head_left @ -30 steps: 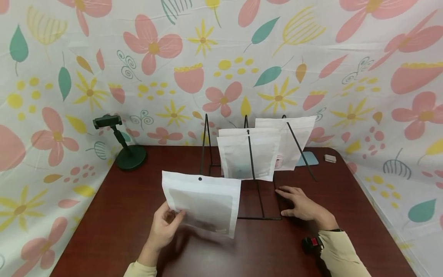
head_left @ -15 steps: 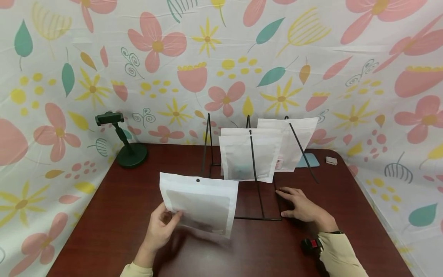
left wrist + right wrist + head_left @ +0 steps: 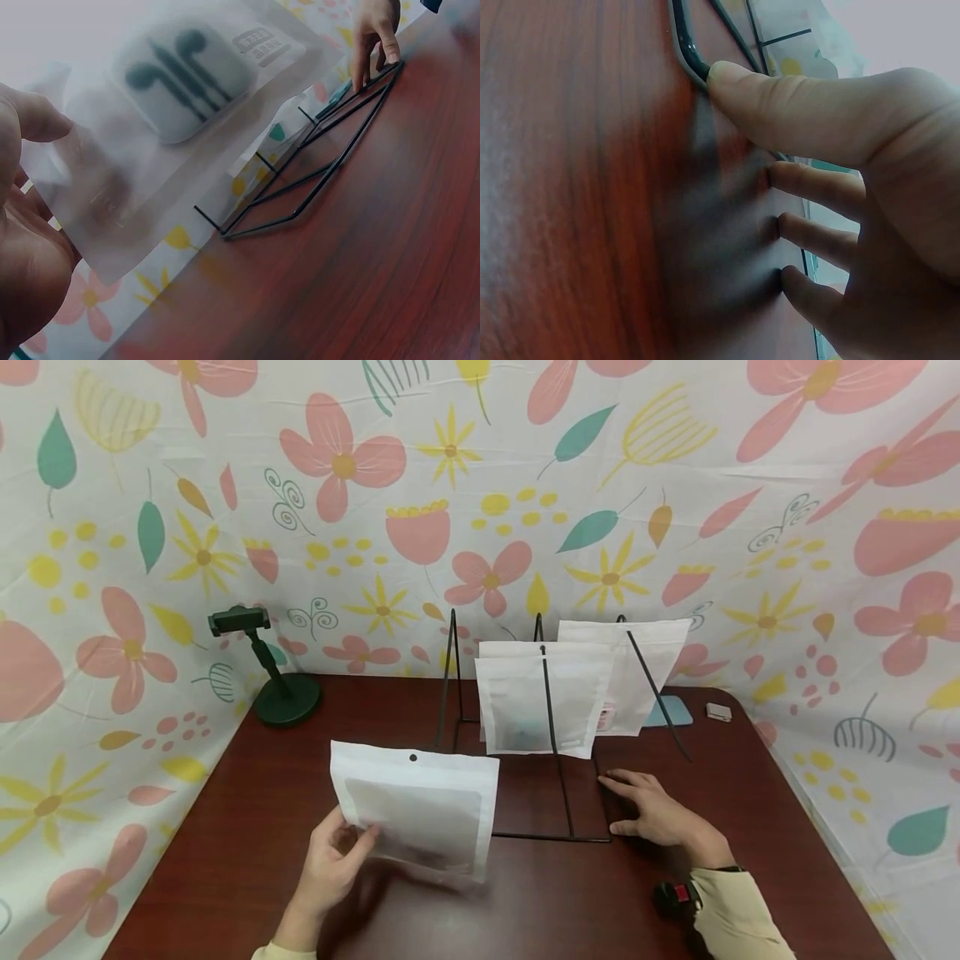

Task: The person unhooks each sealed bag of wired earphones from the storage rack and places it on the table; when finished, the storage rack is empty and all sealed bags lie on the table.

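My left hand [image 3: 326, 868] pinches the left edge of a white pouch [image 3: 416, 814] between thumb and fingers, above the table and left of the black wire display rack [image 3: 551, 837]. Through the pouch's clear side, the left wrist view shows boxed earphones [image 3: 184, 82]. A punched hole sits near the pouch's top edge. On the rack's middle hook hang white pouches [image 3: 517, 706], one behind another. Another white pouch [image 3: 663, 652] hangs on the right hook. My right hand [image 3: 656, 810] rests at the rack's front right corner, thumb touching the wire, fingers spread and extended along the base's right side.
A dark green phone stand [image 3: 285, 700] is at the table's back left. Behind the rack on the right lie a light blue flat object [image 3: 675, 711] and a small white object [image 3: 717, 711]. Floral cloth [image 3: 420, 535] encloses the dark red table [image 3: 247, 827].
My left hand has moved left and slightly down with the pouch, away from the rack's left hook. The right hand has stayed in place.
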The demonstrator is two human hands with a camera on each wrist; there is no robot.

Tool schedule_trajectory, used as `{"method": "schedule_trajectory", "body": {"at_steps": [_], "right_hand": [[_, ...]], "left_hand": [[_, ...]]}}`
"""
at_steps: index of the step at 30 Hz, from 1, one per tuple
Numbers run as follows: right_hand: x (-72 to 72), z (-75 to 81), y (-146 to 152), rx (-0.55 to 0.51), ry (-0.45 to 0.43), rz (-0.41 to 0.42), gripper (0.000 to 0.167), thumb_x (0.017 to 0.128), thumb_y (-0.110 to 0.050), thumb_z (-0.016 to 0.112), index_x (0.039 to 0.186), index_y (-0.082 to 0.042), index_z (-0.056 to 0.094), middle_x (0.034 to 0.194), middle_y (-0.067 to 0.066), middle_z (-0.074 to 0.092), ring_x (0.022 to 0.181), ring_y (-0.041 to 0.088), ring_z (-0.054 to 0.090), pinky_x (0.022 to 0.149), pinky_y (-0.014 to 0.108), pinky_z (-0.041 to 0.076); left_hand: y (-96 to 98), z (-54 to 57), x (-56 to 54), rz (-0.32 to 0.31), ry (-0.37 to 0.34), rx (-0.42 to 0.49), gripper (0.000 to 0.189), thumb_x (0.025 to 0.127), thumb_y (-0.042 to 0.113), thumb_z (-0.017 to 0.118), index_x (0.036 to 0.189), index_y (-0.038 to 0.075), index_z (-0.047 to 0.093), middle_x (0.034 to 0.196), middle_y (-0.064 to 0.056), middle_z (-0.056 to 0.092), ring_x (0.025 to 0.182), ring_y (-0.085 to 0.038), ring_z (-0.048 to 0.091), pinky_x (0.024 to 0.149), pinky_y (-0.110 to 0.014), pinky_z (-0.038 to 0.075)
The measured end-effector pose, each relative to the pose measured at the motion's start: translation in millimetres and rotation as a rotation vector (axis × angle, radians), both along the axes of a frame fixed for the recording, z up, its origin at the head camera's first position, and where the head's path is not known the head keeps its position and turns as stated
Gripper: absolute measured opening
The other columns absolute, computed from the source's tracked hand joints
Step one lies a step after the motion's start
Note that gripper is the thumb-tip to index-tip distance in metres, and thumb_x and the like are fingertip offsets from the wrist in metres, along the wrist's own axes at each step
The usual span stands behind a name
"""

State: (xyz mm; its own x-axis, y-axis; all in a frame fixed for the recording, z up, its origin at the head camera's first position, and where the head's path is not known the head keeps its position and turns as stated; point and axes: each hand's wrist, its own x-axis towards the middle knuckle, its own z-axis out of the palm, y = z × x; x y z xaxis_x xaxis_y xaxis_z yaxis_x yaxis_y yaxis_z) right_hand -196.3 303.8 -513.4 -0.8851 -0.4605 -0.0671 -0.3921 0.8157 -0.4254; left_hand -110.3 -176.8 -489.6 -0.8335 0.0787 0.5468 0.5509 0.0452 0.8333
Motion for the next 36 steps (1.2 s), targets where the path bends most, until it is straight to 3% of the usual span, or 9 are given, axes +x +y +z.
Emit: {"method": "schedule_trajectory", "body": {"at_steps": [8, 18, 29, 36], "right_hand": [[0.3, 1.5, -1.3, -0.002, -0.014, 0.003, 0.071, 0.082, -0.026, 0.078, 0.143, -0.004, 0.048, 0.147, 0.025, 0.038, 0.13, 0.048, 0.031, 0.096, 0.064, 0.038], [-0.7, 0.2, 0.0, -0.005, -0.007, 0.007, 0.071, 0.082, -0.025, 0.078, 0.143, -0.004, 0.048, 0.147, 0.025, 0.039, 0.13, 0.048, 0.032, 0.095, 0.063, 0.039], [-1.1, -1.1, 1.9, -0.015, -0.007, 0.006, 0.071, 0.083, -0.026, 0.078, 0.143, -0.005, 0.048, 0.147, 0.024, 0.038, 0.13, 0.047, 0.032, 0.096, 0.063, 0.038], [-1.4, -0.4, 2.0, -0.012, -0.011, 0.003, 0.071, 0.082, -0.027, 0.078, 0.143, -0.005, 0.048, 0.147, 0.024, 0.039, 0.129, 0.047, 0.032, 0.095, 0.063, 0.039]], "left_hand": [[-12.1, 0.3, 1.6, 0.007, -0.018, -0.018, 0.033, 0.083, -0.022, 0.057, 0.11, -0.004, 0.06, 0.103, 0.009, 0.068, 0.088, -0.004, 0.064, 0.067, -0.021, 0.052], [-30.6, -0.7, 2.4, 0.041, -0.028, 0.012, 0.033, 0.083, -0.024, 0.055, 0.112, -0.01, 0.058, 0.104, 0.007, 0.069, 0.089, -0.005, 0.067, 0.07, -0.02, 0.053], [-47.6, -1.1, 0.3, 0.068, -0.036, 0.01, 0.036, 0.082, -0.025, 0.055, 0.114, -0.009, 0.057, 0.099, 0.01, 0.069, 0.077, -0.001, 0.06, 0.054, -0.024, 0.045], [-56.3, -4.8, -0.1, 0.095, -0.074, -0.016, 0.034, 0.083, -0.023, 0.055, 0.116, -0.015, 0.054, 0.105, 0.011, 0.069, 0.087, -0.002, 0.064, 0.066, -0.019, 0.051]]}}
